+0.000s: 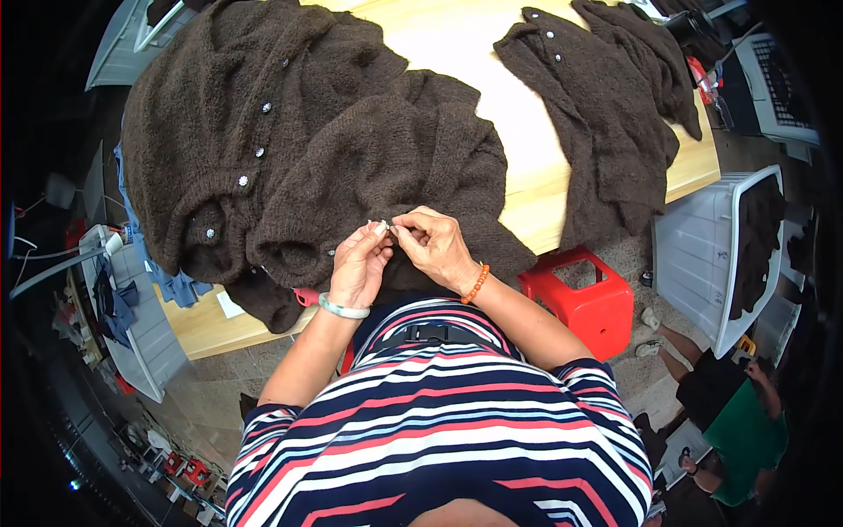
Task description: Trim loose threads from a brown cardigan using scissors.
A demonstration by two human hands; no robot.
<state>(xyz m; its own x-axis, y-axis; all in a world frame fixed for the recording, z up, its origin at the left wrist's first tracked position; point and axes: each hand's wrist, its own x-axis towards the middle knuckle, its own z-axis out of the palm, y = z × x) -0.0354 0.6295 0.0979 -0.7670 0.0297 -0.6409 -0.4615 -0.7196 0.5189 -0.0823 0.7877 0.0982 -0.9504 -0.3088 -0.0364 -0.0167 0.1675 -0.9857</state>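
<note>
My left hand (357, 266), with a pale bangle at the wrist, is closed in a pinch at the table's near edge. Facing it, my right hand (432, 247) pinches too, its fingertips almost meeting the left ones. A tiny whitish thing shows between them, too small to name. Beneath and beyond both hands spreads a dark brown knitted cardigan (351, 132), bunched up. Shiny round buttons (243, 181) run down its left part. Farther right lies a second brown knit garment (606, 123), with a few similar buttons near its far end.
The garments rest on a light wooden table (524, 194). A red plastic stool (587, 307) stands by its near right side. White bins flank the table, the right bin (698, 259) holding dark cloth. Another person (746, 430) in green is at the lower right.
</note>
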